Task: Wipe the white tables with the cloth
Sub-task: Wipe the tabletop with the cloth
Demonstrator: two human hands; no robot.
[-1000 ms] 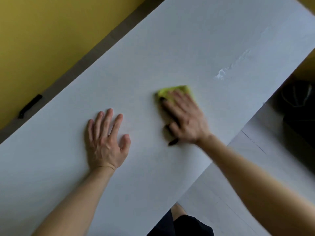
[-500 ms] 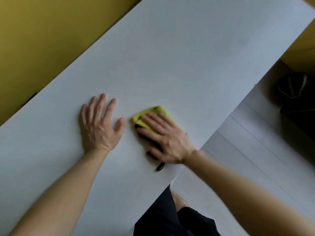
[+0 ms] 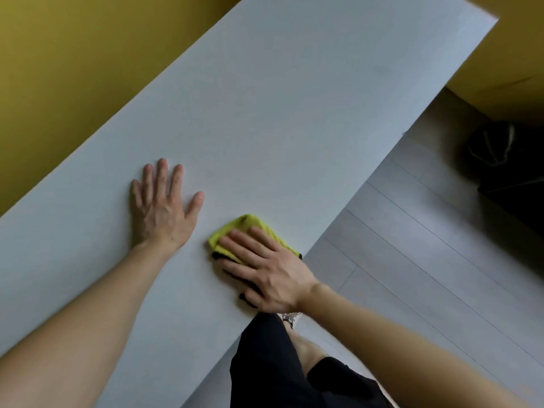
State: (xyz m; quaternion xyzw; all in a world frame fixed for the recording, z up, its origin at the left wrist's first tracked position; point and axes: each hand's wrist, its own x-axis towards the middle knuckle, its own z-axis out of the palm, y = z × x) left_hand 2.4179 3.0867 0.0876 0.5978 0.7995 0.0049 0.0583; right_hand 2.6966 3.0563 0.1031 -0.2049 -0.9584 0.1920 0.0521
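Note:
A long white table (image 3: pixel 294 113) runs diagonally from the lower left to the upper right. A folded yellow cloth (image 3: pixel 250 226) with a dark edge lies on it close to the near edge. My right hand (image 3: pixel 265 272) presses flat on the cloth with straight fingers and covers most of it. My left hand (image 3: pixel 164 210) rests palm down on the bare tabletop, fingers spread, just left of the cloth and apart from it.
A yellow wall (image 3: pixel 73 69) borders the table's far side. Grey plank floor (image 3: pixel 412 260) lies to the right of the table's near edge. A dark bag-like object (image 3: pixel 506 166) sits on the floor at the right. My legs in black shorts (image 3: pixel 279 363) stand at the table's edge.
My right hand has slid the cloth toward the table's near edge, away from the middle. My left hand has stayed flat on the tabletop.

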